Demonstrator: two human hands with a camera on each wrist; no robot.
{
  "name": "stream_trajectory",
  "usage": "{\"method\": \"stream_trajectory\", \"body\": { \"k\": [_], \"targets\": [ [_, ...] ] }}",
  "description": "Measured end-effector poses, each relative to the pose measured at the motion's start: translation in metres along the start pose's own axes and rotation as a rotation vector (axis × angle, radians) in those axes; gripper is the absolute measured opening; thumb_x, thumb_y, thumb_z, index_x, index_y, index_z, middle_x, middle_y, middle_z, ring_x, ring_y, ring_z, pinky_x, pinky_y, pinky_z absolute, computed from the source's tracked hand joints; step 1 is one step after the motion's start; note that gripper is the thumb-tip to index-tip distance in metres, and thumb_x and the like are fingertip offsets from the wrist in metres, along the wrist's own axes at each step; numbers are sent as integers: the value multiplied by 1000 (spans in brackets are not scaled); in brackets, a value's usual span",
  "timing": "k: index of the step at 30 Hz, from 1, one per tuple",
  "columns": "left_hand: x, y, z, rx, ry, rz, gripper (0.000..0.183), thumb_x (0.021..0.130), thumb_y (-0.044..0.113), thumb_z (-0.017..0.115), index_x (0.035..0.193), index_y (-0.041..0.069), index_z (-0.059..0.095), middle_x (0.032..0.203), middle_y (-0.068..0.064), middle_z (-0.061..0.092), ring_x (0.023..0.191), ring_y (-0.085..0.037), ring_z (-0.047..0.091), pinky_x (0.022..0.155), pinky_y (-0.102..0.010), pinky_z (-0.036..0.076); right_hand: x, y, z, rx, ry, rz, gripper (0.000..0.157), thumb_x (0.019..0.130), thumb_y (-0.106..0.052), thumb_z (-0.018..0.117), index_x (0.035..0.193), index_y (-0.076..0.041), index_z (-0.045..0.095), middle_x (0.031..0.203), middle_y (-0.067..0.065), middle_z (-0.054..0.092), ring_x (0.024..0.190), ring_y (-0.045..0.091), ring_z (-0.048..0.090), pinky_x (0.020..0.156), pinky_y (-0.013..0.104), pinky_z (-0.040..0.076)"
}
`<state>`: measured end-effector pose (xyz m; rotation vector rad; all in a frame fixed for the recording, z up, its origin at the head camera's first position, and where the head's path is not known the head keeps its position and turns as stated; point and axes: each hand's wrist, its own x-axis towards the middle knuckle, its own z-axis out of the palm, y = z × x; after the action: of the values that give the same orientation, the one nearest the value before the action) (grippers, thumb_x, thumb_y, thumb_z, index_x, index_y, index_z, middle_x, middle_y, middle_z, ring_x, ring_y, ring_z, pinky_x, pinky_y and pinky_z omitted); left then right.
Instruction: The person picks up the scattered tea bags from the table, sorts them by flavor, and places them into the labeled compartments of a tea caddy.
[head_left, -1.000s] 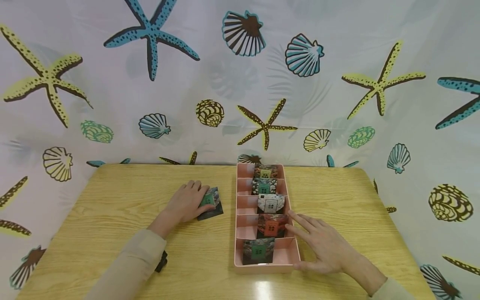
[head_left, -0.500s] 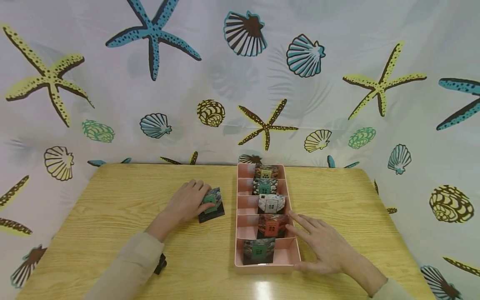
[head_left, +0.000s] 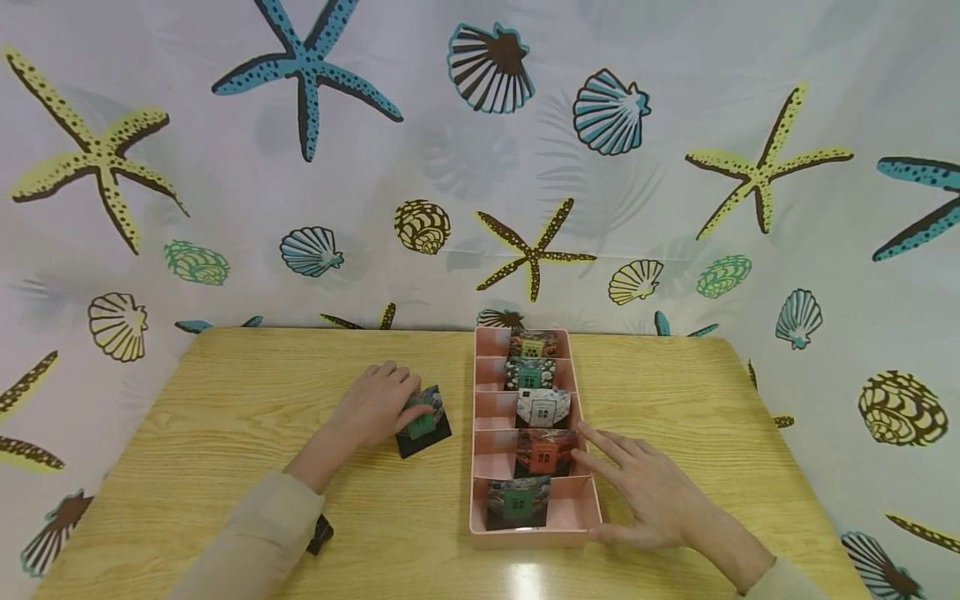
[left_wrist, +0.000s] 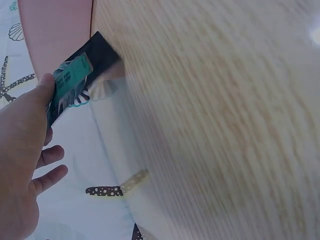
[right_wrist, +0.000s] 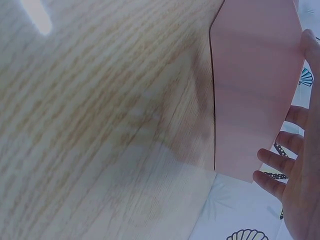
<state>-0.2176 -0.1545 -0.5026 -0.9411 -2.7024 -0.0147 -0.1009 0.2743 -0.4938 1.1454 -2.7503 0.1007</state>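
My left hand (head_left: 375, 408) pinches a dark square sachet (head_left: 424, 427) with a green label, thumb on its printed face. In the left wrist view the sachet (left_wrist: 75, 75) tilts out from the thumb, while the lower fingers are spread apart from it. A pink box (head_left: 531, 540) with a row of compartments stands to the right of that hand. Against its right side rests my right hand (head_left: 652, 492), fingers spread and thumb at the near corner. The right wrist view shows the fingertips along the rim of the pink wall (right_wrist: 250, 95).
Each compartment shows a sachet: a green-labelled one (head_left: 517, 503) nearest, then a red one (head_left: 543, 454), a white one (head_left: 543, 408), a teal-labelled one (head_left: 529, 373) and a yellow-labelled one (head_left: 532, 343). A small black object (head_left: 321, 533) lies beside the left sleeve on the wooden table (head_left: 247, 383).
The sachet in my left hand has turned and shifted slightly toward me, more of its green label showing now. My right hand and the box stay in place.
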Motion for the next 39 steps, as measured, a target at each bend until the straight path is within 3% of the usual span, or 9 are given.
{"method": "stream_trajectory", "body": {
  "k": [5, 14, 23, 29, 39],
  "targets": [
    [-2, 3, -5, -4, 12, 14, 33, 101, 44, 68, 86, 15, 61, 82, -2, 58, 80, -23, 52, 74, -42, 52, 0, 0, 0, 3, 1, 0, 92, 84, -71, 72, 158, -23, 49, 172, 8, 38, 144, 28, 56, 107, 52, 56],
    [-2, 15, -22, 24, 80, 41, 30, 101, 43, 68, 90, 16, 67, 85, -3, 62, 86, -25, 56, 81, -43, 56, 0, 0, 1, 2, 3, -5, 92, 84, -72, 71, 159, -22, 49, 173, 8, 37, 145, 29, 55, 107, 52, 56],
    [3, 31, -44, -1, 202, 100, 29, 97, 41, 73, 83, 17, 65, 81, -2, 58, 81, -23, 53, 76, -39, 53, 0, 2, 2, -7, 15, -12, 91, 86, -76, 67, 157, -22, 51, 171, 10, 40, 144, 29, 55, 106, 51, 57],
    [6, 38, -57, -27, 246, 108, 27, 98, 40, 72, 85, 17, 69, 81, -2, 57, 80, -22, 49, 76, -37, 51, -1, 1, 1, 2, 1, -1, 91, 87, -77, 65, 158, -23, 50, 171, 9, 39, 145, 29, 54, 106, 52, 56],
    [10, 44, -71, -31, 391, 150, 33, 98, 43, 71, 79, 16, 65, 78, -1, 56, 75, -20, 49, 68, -32, 47, 0, 0, 0, 12, 0, 3, 90, 86, -76, 67, 157, -22, 51, 171, 9, 39, 144, 29, 55, 106, 53, 56]
  ]
}}
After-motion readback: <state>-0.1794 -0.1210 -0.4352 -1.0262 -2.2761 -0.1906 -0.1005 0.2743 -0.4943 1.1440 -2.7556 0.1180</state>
